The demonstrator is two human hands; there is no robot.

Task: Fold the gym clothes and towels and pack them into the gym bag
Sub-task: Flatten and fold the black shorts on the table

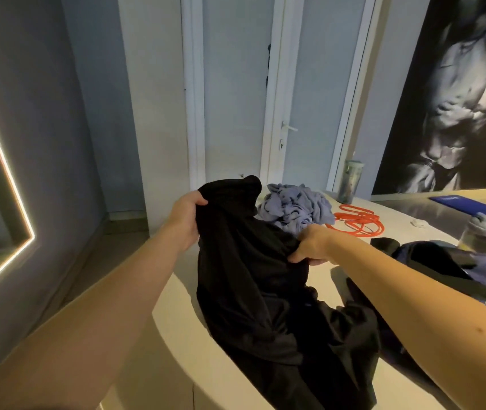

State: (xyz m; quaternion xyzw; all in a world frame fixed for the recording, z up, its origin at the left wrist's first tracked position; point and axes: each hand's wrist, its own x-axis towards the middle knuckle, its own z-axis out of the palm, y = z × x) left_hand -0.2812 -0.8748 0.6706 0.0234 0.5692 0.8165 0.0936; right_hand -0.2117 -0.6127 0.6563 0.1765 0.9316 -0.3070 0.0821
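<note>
Left hand [187, 220] and right hand [312, 247] both clamped on black garment [250, 276] — lifted at 2 points, lower part draped on white counter [182, 335]. Crumpled lavender towel [295, 208] just behind; orange cord [357, 223] beside it — dark gym bag [431, 261] at right.

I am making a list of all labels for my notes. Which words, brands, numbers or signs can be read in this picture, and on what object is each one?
No text can be read here.
Blue flat item on the counter at the right: a short pale mark, too blurred to read.
Tall tumbler near the door: a printed pattern, no legible words.
Black garment: no visible label.
</note>
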